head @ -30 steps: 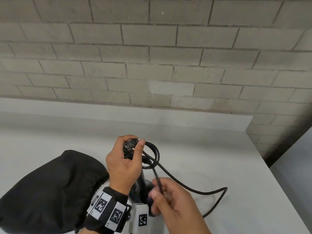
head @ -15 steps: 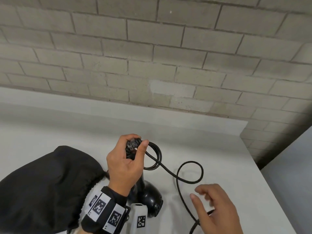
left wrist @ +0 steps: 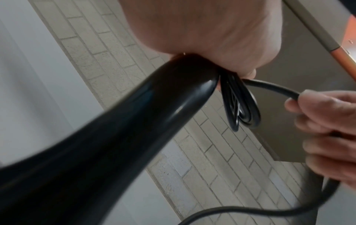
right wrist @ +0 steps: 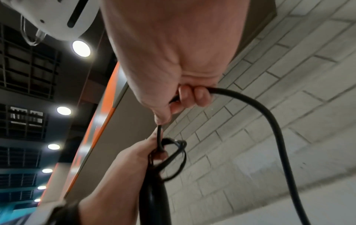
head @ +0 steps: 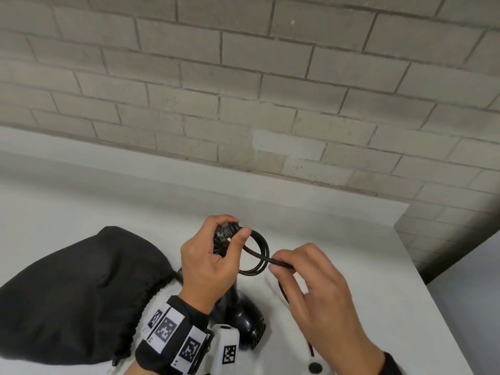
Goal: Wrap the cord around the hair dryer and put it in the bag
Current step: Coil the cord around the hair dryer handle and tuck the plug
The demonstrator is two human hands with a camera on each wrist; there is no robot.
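Note:
My left hand grips the end of the black hair dryer's handle, held upright over the table, with two small cord loops pinned under its thumb. The dryer's round body hangs below that wrist. My right hand pinches the black cord just right of the loops; the rest of the cord runs down under the hand. The black drawstring bag lies on the table at the left, close to the left wrist.
A white table stands against a grey brick wall; its right edge drops off near the right hand. Marker bands and a white camera unit sit on my left wrist.
My right hand rose from low on the table and took the cord next to the loops. The loose bend of cord on the table has been drawn up. The left hand stayed put.

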